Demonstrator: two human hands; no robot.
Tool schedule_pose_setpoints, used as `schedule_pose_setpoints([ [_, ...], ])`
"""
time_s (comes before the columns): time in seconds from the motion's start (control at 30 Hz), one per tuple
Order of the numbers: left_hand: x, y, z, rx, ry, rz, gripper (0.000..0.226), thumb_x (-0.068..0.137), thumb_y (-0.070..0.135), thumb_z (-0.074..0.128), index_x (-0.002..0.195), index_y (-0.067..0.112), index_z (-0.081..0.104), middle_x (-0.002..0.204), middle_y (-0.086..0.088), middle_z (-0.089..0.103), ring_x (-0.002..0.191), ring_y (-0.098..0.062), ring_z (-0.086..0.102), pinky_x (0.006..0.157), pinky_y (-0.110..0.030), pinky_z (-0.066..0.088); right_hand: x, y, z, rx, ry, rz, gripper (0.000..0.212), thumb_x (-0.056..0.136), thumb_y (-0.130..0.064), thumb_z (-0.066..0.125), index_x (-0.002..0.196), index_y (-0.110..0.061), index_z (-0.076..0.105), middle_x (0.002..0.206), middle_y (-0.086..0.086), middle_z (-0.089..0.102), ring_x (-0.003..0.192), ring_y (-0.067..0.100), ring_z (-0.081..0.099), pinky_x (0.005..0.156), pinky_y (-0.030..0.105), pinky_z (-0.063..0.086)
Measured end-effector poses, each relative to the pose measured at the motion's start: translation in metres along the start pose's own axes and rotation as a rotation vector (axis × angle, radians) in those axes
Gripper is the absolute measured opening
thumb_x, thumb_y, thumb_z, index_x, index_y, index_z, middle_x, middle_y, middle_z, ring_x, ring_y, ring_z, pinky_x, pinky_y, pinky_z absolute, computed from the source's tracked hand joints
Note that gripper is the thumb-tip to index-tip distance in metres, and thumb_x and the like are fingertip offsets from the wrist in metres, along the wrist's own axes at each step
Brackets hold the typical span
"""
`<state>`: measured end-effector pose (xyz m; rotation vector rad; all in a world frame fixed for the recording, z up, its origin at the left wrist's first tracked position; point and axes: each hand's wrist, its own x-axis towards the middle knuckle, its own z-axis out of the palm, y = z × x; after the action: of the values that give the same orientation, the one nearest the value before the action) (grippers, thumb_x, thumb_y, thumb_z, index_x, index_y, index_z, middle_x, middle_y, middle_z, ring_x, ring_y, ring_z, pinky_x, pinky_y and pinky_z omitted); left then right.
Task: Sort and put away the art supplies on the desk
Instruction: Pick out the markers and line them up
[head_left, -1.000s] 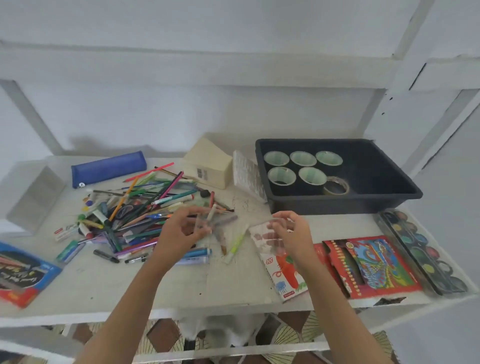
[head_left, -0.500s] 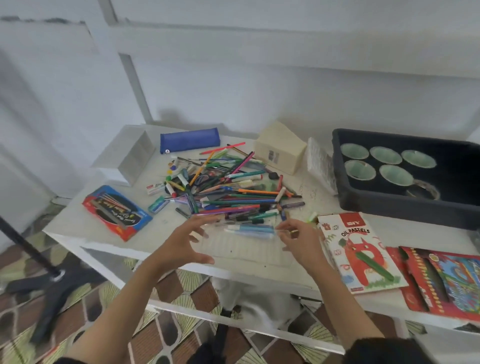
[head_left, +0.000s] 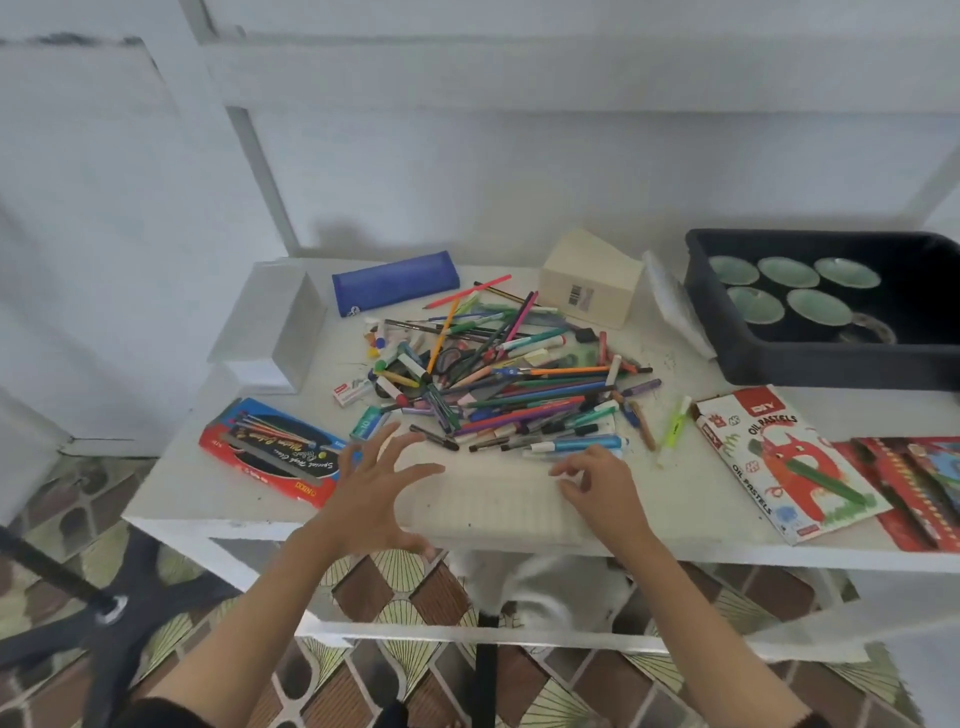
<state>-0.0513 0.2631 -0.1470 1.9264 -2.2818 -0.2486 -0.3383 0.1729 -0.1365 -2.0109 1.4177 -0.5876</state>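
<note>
A loose pile of pens, pencils and markers (head_left: 498, 384) covers the middle of the white desk (head_left: 208, 499). In front of it a flat translucent case (head_left: 488, 506) lies near the desk's front edge. My left hand (head_left: 371, 493) hovers over the case's left end, fingers spread wide, holding nothing. My right hand (head_left: 597, 480) is at the case's right end, fingers loosely curled and apart, with the fingertips at its edge. A red and blue pencil box (head_left: 270, 452) lies left of my left hand. An oil pastels box (head_left: 779, 462) lies to the right.
A blue pencil case (head_left: 395, 280) and a cream carton (head_left: 587, 286) sit at the back. A black bin (head_left: 810, 366) holding several green cups stands back right. A clear box (head_left: 270, 322) is at the left and red crayon boxes (head_left: 914, 483) at the right edge. Below left is a black stand base (head_left: 104, 608).
The view swung left and down. Both hands came down from mid-air toward the desk's front edge, and the clear item they held now lies flat between them. My left hand has spread open.
</note>
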Motion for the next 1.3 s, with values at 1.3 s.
schedule_pose_setpoints([
  [1.3, -0.019, -0.069, -0.003, -0.169, 0.044, -0.158, 0.075, 0.050, 0.098, 0.040, 0.120, 0.075, 0.027, 0.156, 0.019, 0.003, 0.138, -0.007, -0.033, 0.105, -0.058, -0.024, 0.077, -0.104, 0.069, -0.481, 0.171, -0.585, 0.031, 0.091, -0.028, 0.046, 0.076, -0.012, 0.068, 0.073, 0.000, 0.065, 0.075, 0.020, 0.058, 0.046, 0.028, 0.050],
])
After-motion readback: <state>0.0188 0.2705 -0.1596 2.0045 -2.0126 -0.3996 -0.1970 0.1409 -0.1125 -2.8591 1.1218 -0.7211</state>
